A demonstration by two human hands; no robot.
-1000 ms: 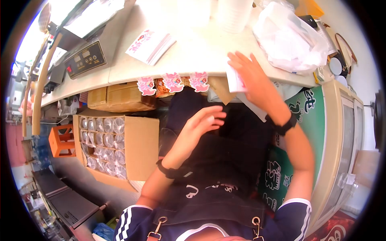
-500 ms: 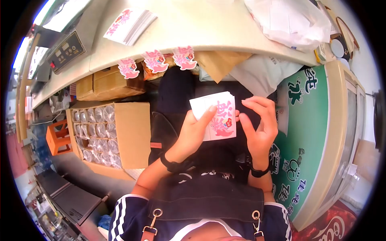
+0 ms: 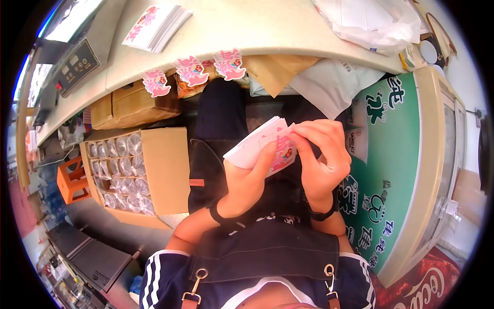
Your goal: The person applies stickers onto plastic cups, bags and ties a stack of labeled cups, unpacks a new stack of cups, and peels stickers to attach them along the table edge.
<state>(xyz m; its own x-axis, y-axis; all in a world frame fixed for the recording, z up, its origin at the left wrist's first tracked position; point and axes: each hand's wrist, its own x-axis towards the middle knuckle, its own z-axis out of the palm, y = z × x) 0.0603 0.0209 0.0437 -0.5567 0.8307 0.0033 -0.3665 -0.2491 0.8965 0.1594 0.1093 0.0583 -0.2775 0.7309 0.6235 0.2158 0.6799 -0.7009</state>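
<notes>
A stack of white cards with pink print (image 3: 252, 146) is gripped in my left hand (image 3: 246, 181), thumb across its front face. My right hand (image 3: 324, 157) pinches the upper right corner of the stack between thumb and forefinger. Three pink cut-out stickers (image 3: 191, 71) hang in a row along the counter's front edge. Another stack of printed white cards (image 3: 157, 27) lies on the counter (image 3: 247, 31), at its left part.
A cardboard box of wrapped clear cups (image 3: 164, 170) stands at the left, near an orange stool (image 3: 72, 180). At the right are a green-panelled cabinet (image 3: 393, 170) and a white plastic bag (image 3: 378, 26). A control panel (image 3: 77, 68) sits at the upper left.
The right hand first reached over the counter by some white cards, then came back to the lap. Since the last frame it has closed on the stack's corner, and the stack has tilted.
</notes>
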